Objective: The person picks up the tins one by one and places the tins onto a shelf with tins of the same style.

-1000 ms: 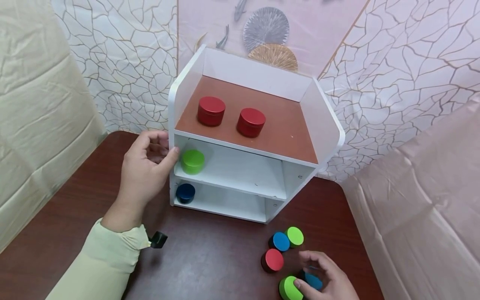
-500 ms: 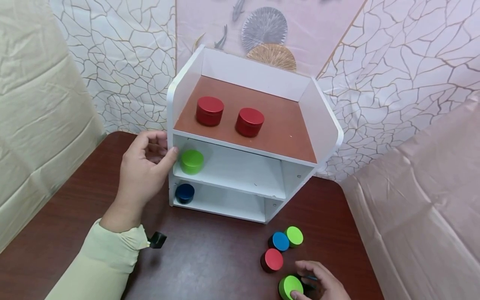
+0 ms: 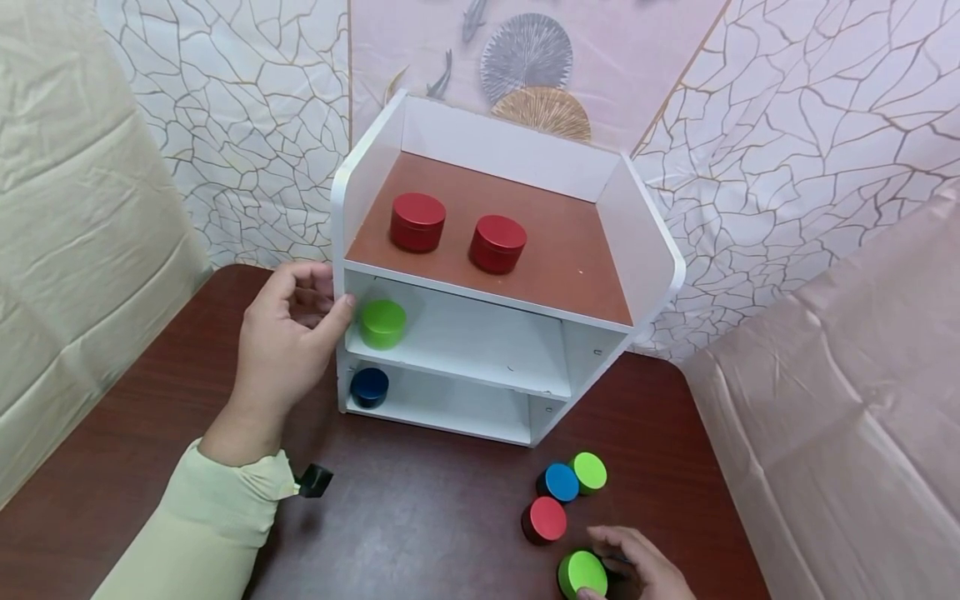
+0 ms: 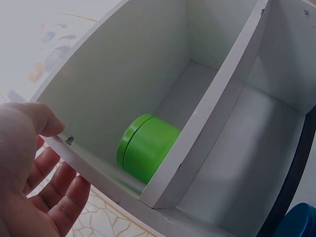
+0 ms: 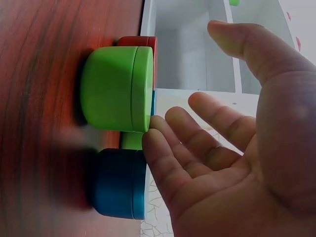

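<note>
My left hand point(image 3: 288, 346) grips the left side panel of a white shelf unit point(image 3: 555, 250), thumb on the front edge and fingers outside. Beside that thumb, a green tin point(image 4: 148, 148) sits on the middle shelf. My right hand point(image 3: 641, 567), partly cut off by the frame in the head view, hovers by a round green tin point(image 3: 582, 573) on the table. Its fingers are loosely bent and hold nothing in the right wrist view. Fingertips there are close to the green tin's lid; contact is unclear. A blue tin point(image 5: 118, 182) stands beside it, hidden in the head view.
Two red tins point(image 3: 417, 222) point(image 3: 497, 244) stand on the unit's brown top. A dark blue tin point(image 3: 370, 387) is on the bottom shelf. On the table are another red tin point(image 3: 544, 520), a blue tin point(image 3: 558, 482) and a green tin point(image 3: 588, 472). Patterned cloth point(image 3: 787, 183) hangs behind.
My right hand has shifted slightly down and left around the near green tin, its thumb sliding lower. The blue tin beside it has become hidden. My left hand keeps its hold.
</note>
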The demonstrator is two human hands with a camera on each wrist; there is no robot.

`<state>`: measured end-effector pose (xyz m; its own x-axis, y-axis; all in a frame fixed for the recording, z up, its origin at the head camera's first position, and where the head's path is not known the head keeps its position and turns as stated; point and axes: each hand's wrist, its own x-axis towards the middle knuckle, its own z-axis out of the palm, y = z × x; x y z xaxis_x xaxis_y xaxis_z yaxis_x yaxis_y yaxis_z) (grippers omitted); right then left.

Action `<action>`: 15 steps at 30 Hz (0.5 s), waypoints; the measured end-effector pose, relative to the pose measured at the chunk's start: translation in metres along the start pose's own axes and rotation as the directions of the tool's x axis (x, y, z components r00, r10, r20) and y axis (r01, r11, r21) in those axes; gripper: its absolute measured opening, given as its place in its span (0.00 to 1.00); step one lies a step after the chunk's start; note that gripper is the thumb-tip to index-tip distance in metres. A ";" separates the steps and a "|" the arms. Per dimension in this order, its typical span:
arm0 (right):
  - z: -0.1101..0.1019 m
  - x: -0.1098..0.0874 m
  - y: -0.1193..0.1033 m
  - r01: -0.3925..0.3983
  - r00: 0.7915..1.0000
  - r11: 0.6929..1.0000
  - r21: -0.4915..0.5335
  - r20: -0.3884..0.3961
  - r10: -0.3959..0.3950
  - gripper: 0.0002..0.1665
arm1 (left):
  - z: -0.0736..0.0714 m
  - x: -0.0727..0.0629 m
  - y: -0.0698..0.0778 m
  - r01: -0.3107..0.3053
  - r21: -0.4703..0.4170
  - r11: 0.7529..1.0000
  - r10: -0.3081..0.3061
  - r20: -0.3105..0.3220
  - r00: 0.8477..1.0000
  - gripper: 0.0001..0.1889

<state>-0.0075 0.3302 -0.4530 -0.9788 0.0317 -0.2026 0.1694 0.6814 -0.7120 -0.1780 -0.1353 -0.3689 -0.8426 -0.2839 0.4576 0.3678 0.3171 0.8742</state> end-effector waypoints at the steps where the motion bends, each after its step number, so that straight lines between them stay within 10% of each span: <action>1: 0.001 -0.001 -0.001 -0.002 1.000 1.000 0.003 -0.008 0.002 0.37 | 0.000 0.000 0.000 -0.001 0.000 1.000 0.001 0.000 1.000 0.20; 15: -0.010 0.003 0.016 0.115 0.976 0.993 -0.015 0.187 -0.110 0.40 | 0.000 -0.001 0.002 0.016 0.009 1.000 -0.016 0.005 1.000 0.20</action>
<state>-0.0085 0.3481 -0.4580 -0.9523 -0.1809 -0.2457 0.0544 0.6915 -0.7203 -0.1762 -0.1343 -0.3674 -0.8504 -0.2844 0.4427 0.3509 0.3205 0.8798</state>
